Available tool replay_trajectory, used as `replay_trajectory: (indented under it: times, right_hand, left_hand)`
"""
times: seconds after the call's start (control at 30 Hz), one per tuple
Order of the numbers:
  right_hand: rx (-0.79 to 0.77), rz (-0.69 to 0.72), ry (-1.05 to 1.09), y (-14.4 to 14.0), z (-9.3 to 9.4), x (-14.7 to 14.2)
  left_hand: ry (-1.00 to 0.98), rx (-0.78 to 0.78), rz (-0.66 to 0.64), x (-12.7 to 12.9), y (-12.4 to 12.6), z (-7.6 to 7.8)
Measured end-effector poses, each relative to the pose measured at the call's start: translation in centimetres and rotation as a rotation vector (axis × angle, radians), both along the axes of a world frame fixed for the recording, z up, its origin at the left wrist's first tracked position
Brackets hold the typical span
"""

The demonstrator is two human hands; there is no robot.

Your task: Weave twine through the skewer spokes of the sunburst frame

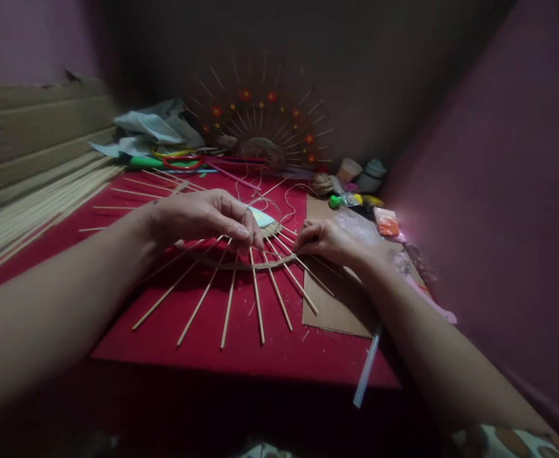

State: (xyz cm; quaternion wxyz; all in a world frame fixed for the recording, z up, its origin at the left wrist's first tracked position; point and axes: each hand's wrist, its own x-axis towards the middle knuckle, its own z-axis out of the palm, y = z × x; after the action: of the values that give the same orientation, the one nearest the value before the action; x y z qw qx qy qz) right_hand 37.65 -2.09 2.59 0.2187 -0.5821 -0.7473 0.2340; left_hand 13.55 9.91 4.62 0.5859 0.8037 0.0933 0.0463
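Observation:
A round frame of thin wooden sticks (256, 299) fans out over the red table, with a band of twine (241, 266) running across the sticks in a ring. My left hand (212, 219) hovers above the middle of it, thumb and fingers pinched together on what looks like a thin strand of twine. At the right side of the ring, my right hand (322, 242) pinches the twine band where it crosses a stick. Between the hands, a pale blue piece (262, 217) with a woven twine edge shows at the centre, partly covered by the left hand.
Long loose sticks (45, 203) lie at left beside folded cardboard (45, 121). Red-handled scissors (182, 163) and a twine ball (322, 184) are at the back, before a flowered stick fan (260, 121). A cardboard sheet (336, 305) and a glue stick (367, 369) lie right.

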Motion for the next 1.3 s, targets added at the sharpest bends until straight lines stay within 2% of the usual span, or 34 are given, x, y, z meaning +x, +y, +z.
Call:
replay_trajectory:
  times: [0.17, 0.3, 0.5, 0.63, 0.73, 0.8, 0.93, 1.03, 1.2, 1.3]
  right_hand:
    - [0.006, 0.008, 0.018, 0.0, -0.1, 0.2]
    - [0.003, -0.020, 0.050, 0.1, -0.3, 0.2]
    - [-0.005, -0.028, 0.068, 0.1, -0.3, -0.2]
    - [0.002, -0.025, 0.051, -0.4, 0.5, -0.3]
    - [0.046, 0.001, 0.068, -0.9, 1.3, -0.6]
    - [0.021, 0.056, 0.102, -1.0, 1.5, -1.0]
    - [-0.070, 0.082, 0.137, -0.9, 0.6, -2.0]
    - [-0.042, 0.045, 0.148, -0.7, -0.3, -2.2]
    - [-0.017, 0.055, 0.173, -0.5, -0.9, -2.1]
    - [-0.032, 0.066, 0.181, -0.6, -0.8, -2.0]
  left_hand:
    - [0.031, 0.058, 0.010, -0.7, -0.4, 1.0]
    - [0.033, 0.037, 0.093, -1.8, -0.9, 1.6]
    - [0.256, 0.013, 0.178, -2.3, -2.0, 0.7]
    - [0.298, -0.030, 0.237, -2.0, -2.8, 0.2]
    - [0.268, -0.060, 0.325, -1.7, -3.1, 0.4]
    - [0.238, -0.077, 0.383, -1.6, -3.2, 0.6]
    - [0.151, -0.159, 0.469, -2.1, -3.2, 0.5]
    - [0.077, -0.251, 0.566, -3.1, -2.9, 0.5]
    - [-0.120, -0.457, 0.836, -5.4, -2.0, 2.2]
    - [-0.232, -0.474, 0.894, -6.7, -0.5, 3.2]
